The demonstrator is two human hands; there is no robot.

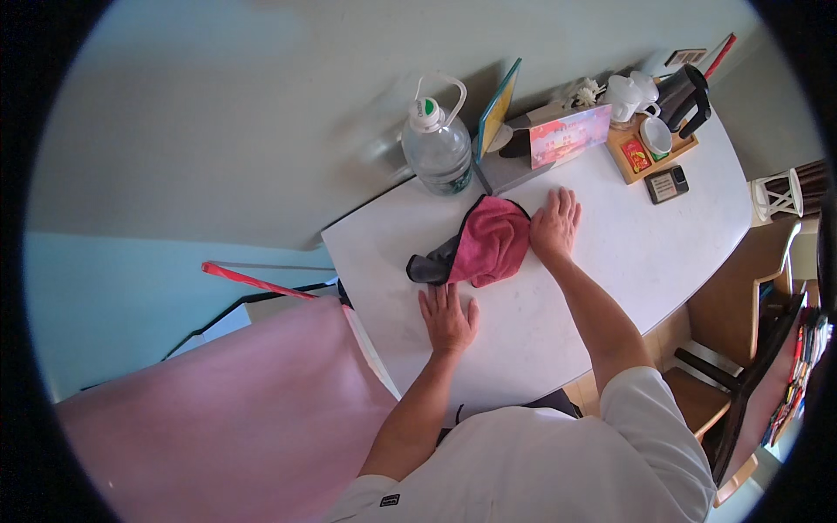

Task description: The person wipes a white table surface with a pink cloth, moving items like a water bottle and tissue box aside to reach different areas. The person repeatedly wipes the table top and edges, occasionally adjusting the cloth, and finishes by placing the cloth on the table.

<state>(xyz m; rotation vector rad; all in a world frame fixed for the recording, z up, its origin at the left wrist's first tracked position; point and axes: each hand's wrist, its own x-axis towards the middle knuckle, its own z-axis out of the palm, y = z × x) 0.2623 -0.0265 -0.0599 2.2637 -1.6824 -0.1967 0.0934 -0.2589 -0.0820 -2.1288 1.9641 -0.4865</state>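
A crumpled cloth (492,238), pink on one face and dark grey on the other with black edging, lies on the white tabletop (523,333). Its grey end (428,268) is folded over toward the left. My left hand (450,320) rests palm down just below that end, its fingertips at the cloth's lower edge. On the right side, my right hand (556,225) lies flat on the table, its thumb side against or very near the pink cloth. Neither hand grips anything.
Along the wall stand a large plastic water bottle (437,153), a framed stand (498,111) and a printed card (569,137). A wooden tray (634,171) holds cups and packets near a dark kettle (683,98). A small dark device (667,185) lies nearby. Wooden chairs (726,294) stand right, a pink-covered surface (248,418) left.
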